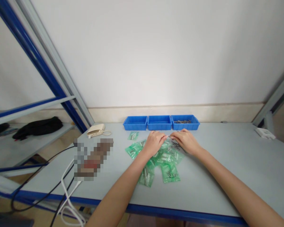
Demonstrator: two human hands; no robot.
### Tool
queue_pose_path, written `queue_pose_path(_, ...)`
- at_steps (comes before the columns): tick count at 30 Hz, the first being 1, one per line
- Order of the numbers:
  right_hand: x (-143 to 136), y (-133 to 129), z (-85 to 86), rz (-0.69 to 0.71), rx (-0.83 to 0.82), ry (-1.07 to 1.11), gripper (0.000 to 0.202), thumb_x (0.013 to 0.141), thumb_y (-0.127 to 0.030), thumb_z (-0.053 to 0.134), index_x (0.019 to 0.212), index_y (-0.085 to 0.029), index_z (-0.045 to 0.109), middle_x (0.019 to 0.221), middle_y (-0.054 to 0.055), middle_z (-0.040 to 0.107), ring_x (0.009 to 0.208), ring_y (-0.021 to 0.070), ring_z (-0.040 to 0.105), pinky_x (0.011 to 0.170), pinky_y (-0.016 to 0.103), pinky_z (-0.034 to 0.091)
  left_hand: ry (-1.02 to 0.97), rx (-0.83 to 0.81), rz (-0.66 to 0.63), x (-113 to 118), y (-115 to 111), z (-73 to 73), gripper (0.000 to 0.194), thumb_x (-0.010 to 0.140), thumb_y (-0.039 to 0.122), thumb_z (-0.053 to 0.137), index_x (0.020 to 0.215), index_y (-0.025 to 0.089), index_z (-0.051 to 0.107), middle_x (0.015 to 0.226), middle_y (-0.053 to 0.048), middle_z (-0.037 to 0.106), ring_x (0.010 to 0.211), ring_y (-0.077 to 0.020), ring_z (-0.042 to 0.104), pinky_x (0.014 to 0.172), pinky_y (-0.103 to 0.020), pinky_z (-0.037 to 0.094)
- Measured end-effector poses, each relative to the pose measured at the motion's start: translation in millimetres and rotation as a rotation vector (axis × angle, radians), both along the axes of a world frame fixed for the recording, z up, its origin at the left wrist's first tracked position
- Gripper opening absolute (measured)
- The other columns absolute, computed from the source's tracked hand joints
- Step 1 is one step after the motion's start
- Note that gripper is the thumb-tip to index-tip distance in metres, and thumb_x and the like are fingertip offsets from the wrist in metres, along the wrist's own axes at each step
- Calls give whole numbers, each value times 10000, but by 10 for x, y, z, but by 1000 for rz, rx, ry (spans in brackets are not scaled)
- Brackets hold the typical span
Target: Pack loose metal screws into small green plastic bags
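Three blue bins beyond hands | green packets beneath | cream device left

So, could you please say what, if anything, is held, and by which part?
Something small seems held between the left hand and right hand; which part is gripped can't be told.

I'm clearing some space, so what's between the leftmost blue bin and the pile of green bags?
In the head view, a single green plastic bag lies between the leftmost blue bin and the bag pile.
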State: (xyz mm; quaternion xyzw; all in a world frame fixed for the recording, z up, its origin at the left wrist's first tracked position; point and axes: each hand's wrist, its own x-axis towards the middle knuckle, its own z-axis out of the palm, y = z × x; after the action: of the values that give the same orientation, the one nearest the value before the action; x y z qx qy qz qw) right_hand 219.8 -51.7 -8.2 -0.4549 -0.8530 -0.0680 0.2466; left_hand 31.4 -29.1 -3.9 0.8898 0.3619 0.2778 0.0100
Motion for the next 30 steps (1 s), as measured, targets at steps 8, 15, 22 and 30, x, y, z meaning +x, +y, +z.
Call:
queue_pose_path(8, 7, -14, 16, -12, -37, 37, 321, 942, -338, 289, 944, -203, 580, 830, 35, 687, 726, 165, 608, 735, 292, 334, -25, 31, 2, -19, 3, -12, 246, 891, 317, 437, 855, 190, 645, 721, -17, 643, 736, -151, 541, 750, -288, 350)
queue_pose_path(15, 8, -23, 19, 0, 38, 69, 282, 924, -319, 344, 920, -200, 598, 832, 45, 688, 699, 171, 597, 715, 294, 340, -28, -10, 4, -13, -4, -8, 285, 900, 310, 413, 783, 190, 644, 701, -17, 633, 705, -144, 537, 745, -274, 360)
queue_pose_path(22, -21, -41, 52, -1, -67, 52, 350, 938, -324, 298, 814, -195, 599, 755, 20, 681, 665, 167, 590, 703, 284, 331, -89, -23, -5, -8, 1, -4, 216, 890, 311, 445, 836, 187, 614, 637, 17, 619, 699, -132, 566, 740, -257, 352)
queue_pose_path(30, -16, -56, 57, -8, 85, 7, 270, 923, -341, 354, 902, -199, 583, 819, 35, 686, 680, 163, 589, 718, 288, 319, -88, -57, -6, -18, 6, 14, 255, 892, 287, 444, 721, 187, 604, 589, 27, 605, 677, -124, 570, 751, -255, 355)
